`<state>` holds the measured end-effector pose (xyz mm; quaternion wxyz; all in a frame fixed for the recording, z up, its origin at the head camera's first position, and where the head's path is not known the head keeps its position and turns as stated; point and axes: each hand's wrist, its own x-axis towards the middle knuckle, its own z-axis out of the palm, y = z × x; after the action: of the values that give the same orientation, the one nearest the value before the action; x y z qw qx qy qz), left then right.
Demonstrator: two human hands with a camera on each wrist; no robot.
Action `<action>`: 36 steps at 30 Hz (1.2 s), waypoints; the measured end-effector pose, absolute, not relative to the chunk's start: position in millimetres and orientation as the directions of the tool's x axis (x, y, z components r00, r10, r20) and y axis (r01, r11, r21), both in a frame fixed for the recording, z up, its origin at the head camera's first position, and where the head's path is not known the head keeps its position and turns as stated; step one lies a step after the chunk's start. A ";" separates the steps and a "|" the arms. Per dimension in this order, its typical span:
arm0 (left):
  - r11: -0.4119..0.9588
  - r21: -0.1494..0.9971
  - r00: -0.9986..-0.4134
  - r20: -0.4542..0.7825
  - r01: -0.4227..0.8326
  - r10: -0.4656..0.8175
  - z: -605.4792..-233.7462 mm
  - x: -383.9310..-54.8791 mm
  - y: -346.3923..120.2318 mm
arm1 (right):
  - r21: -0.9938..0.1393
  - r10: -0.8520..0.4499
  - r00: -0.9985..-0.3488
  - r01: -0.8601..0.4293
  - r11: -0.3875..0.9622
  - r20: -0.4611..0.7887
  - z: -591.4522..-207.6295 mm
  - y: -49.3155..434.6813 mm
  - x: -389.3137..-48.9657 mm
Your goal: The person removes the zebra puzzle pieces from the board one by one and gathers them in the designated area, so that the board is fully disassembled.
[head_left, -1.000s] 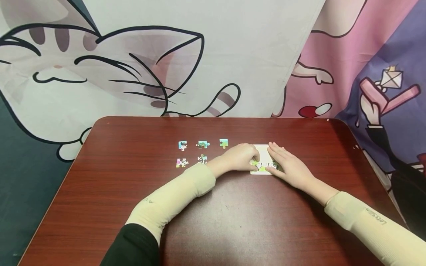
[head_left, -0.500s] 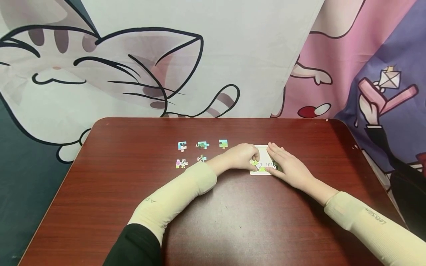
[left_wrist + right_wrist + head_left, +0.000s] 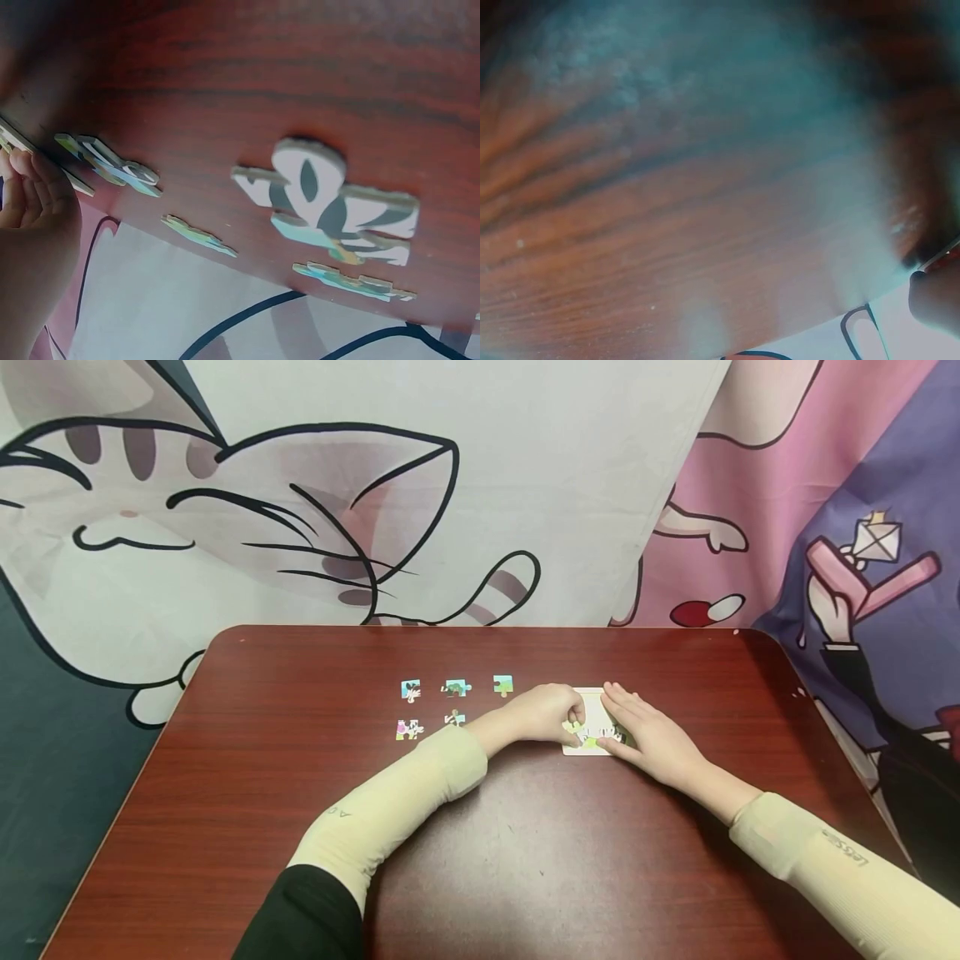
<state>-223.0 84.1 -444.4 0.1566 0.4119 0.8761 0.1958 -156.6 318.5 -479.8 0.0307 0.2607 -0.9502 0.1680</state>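
A white puzzle board (image 3: 596, 703) lies toward the right of the table, with green, white and black puzzle pieces (image 3: 592, 740) along its lower part. My left hand (image 3: 542, 714) is at the board's left side, its finger and thumb curled about a small puzzle piece (image 3: 573, 727), partly hidden. My right hand (image 3: 654, 737) rests with straight fingers over the board's right edge, covering part of it. In the left wrist view my left hand (image 3: 37, 199) shows at the left, beside the board's edge. Only a blurred bit of my right hand (image 3: 937, 292) enters the right wrist view.
Several loose puzzle pieces lie in two rows left of the board, including a green one (image 3: 503, 684), a blue one (image 3: 456, 687) and a pink-white one (image 3: 408, 729). My left forearm crosses close to the lower row. A cartoon cloth (image 3: 570, 485) hangs behind the brown table (image 3: 495, 860).
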 end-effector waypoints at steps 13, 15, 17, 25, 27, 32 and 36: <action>0.526 0.550 -0.613 -0.031 0.649 0.789 -436.2 -221.3 76.5 | -0.287 -0.499 -0.849 -0.528 0.799 0.173 -479.4 316.2 -157.8; 0.513 0.573 -0.612 -0.025 0.639 0.790 -432.7 -220.0 74.2 | -0.285 -0.498 -0.850 -0.527 0.801 0.171 -479.7 316.2 -157.8; 0.504 0.590 -0.613 -0.020 0.631 0.790 -429.0 -218.7 70.8 | -0.287 -0.497 -0.852 -0.524 0.802 0.166 -479.5 316.0 -157.3; 0.504 0.596 -0.611 -0.028 0.625 0.791 -413.2 -217.6 44.8 | -0.289 -0.484 -0.864 -0.503 0.814 0.141 -479.8 318.3 -157.6; 0.510 0.606 -0.614 -0.044 0.611 0.788 -410.2 -216.5 34.0 | -0.282 -0.485 -0.863 -0.505 0.816 0.141 -480.2 318.6 -157.7; 0.511 0.650 -0.623 -0.073 0.563 0.779 -405.1 -213.4 2.4 | -0.274 -0.487 -0.863 -0.505 0.818 0.136 -480.5 318.6 -156.7; 0.522 0.655 -0.619 -0.103 0.546 0.778 -401.8 -211.2 -24.2 | -0.278 -0.486 -0.864 -0.503 0.818 0.133 -480.9 317.6 -156.7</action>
<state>-211.2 -24.2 -401.8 0.1964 0.3897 0.8498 0.2956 -156.7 317.6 -480.9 0.0280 0.2592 -0.9531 0.1537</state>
